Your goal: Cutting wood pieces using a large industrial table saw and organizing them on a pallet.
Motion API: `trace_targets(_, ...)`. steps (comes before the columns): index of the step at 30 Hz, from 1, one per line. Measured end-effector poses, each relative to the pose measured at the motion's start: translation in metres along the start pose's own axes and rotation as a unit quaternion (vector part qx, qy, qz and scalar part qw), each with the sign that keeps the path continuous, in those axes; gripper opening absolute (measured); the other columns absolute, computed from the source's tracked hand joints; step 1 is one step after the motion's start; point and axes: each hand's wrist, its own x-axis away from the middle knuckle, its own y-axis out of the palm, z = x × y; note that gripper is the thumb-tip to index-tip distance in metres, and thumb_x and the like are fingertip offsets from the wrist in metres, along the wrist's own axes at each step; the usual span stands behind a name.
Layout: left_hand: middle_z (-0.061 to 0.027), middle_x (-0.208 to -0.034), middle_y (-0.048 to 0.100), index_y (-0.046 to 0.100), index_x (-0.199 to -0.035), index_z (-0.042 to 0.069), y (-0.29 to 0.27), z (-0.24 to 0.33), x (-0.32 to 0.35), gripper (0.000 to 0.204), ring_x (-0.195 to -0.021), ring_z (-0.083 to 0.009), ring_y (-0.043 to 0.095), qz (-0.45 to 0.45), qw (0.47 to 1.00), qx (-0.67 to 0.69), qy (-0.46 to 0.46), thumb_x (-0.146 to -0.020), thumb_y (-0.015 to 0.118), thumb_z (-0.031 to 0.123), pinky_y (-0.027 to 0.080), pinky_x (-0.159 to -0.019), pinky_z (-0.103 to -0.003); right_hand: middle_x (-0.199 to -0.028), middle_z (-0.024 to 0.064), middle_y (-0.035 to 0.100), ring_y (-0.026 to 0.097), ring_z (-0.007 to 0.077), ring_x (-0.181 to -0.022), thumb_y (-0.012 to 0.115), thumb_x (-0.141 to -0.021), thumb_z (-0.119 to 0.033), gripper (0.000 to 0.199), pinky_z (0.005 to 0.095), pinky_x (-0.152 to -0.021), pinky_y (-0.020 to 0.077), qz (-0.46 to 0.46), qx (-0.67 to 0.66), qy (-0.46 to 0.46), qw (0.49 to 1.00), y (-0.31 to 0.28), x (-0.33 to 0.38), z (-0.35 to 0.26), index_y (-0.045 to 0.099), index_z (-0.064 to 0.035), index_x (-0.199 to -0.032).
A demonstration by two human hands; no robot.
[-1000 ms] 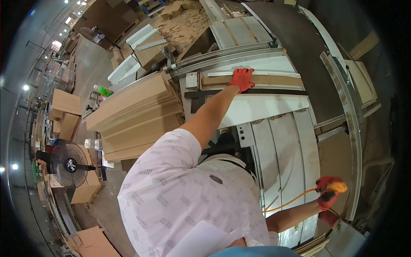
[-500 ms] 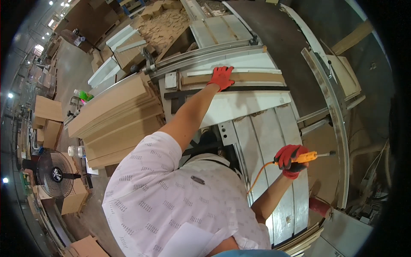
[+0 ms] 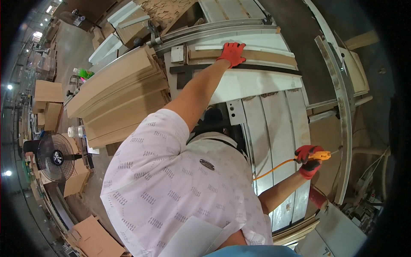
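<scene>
My left hand, in a red glove, lies with its fingers spread on a brown board strip. Its fingertips reach a thin white strip along the far side. A black bar runs just nearer than the brown strip, with a white panel in front of it. Off to the right, my right hand, in a red and black glove, is closed round an orange air blow gun. Its thin nozzle points right and is blurred. An orange hose runs from it towards my body.
Stacked brown boards stand left of the machine table. A metal rail curves along the right side. Behind the strips runs a metal fence. A black fan and cardboard boxes stand at far left.
The whole view has shifted, so the table and strips sit higher and further right. My right hand still holds the blow gun; my left hand remains on the brown strip.
</scene>
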Motion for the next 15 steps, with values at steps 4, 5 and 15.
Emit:
trace_targets(4,-0.0136,-0.132,0.054,0.044,-0.142,0.017,0.004,-0.01,-0.004,0.073,-0.125,-0.0319,0.048,0.023,1.0,-0.016,0.012,-0.081,0.069,0.047,0.029,-0.108,-0.046,-0.046,0.0008,0.044,0.043,0.0188,-0.033,0.059,-0.091,-0.06,0.049,0.0371,-0.044,0.046,-0.089,-0.109,-0.024,0.99,-0.008,-0.014,0.011,0.054,-0.0113,-0.089)
trace_targets(5,-0.0137,-0.132,0.054,0.044,-0.142,0.018,0.004,-0.011,-0.004,0.072,-0.124,-0.0318,0.048,0.031,0.999,-0.017,0.02,-0.081,0.07,0.047,0.029,-0.108,-0.046,-0.046,0.0004,0.044,0.043,0.0189,-0.033,0.059,-0.09,-0.06,0.049,0.037,-0.044,0.0459,-0.06,-0.051,0.015,0.997,-0.006,-0.012,0.013,0.055,-0.0115,-0.09)
trace_targets(15,-0.0142,-0.133,0.052,0.045,-0.141,0.017,0.007,-0.005,0.0,0.07,-0.127,-0.0314,0.045,0.013,1.0,-0.019,-0.004,-0.082,0.068,0.046,0.026,-0.109,-0.045,-0.048,0.0,0.05,0.048,0.0176,-0.034,0.059,-0.092,-0.058,0.048,0.0371,-0.044,0.0477,-0.085,-0.201,-0.029,0.976,-0.007,-0.017,0.044,0.052,-0.0101,-0.092)
